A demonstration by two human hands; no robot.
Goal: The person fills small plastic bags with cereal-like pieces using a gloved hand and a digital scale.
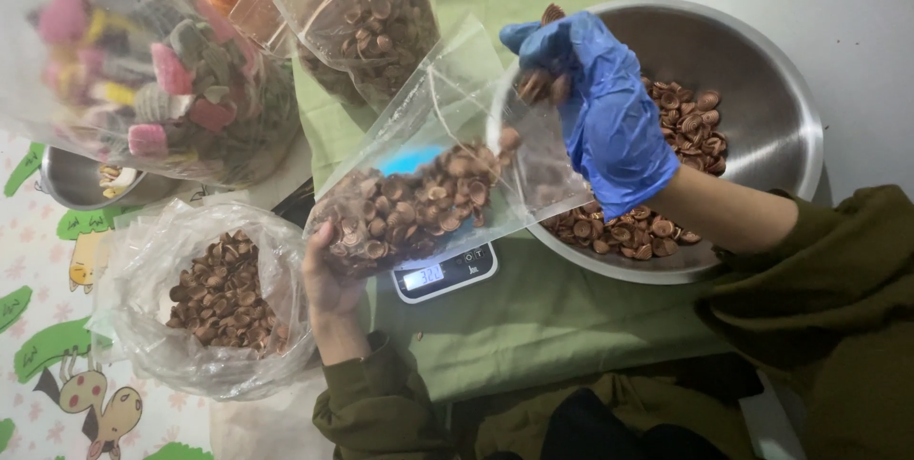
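My left hand [324, 274], bare, grips the lower end of a clear plastic bag [447, 108] half filled with small brown shell-shaped snack pieces [409, 203]. The bag lies tilted over a small digital scale [447, 272]. My right hand [605, 108], in a blue glove, holds a few brown pieces at the bag's open mouth. Just behind that hand a large steel bowl [771, 117] holds more of the same pieces.
An open clear bag of brown pieces [224, 293] sits at lower left. A big bag of multicoloured snacks [152, 79] and another sealed bag of brown pieces [376, 12] lie at the top. A small steel bowl [67, 184] is at left. A green cloth [533, 317] covers the surface.
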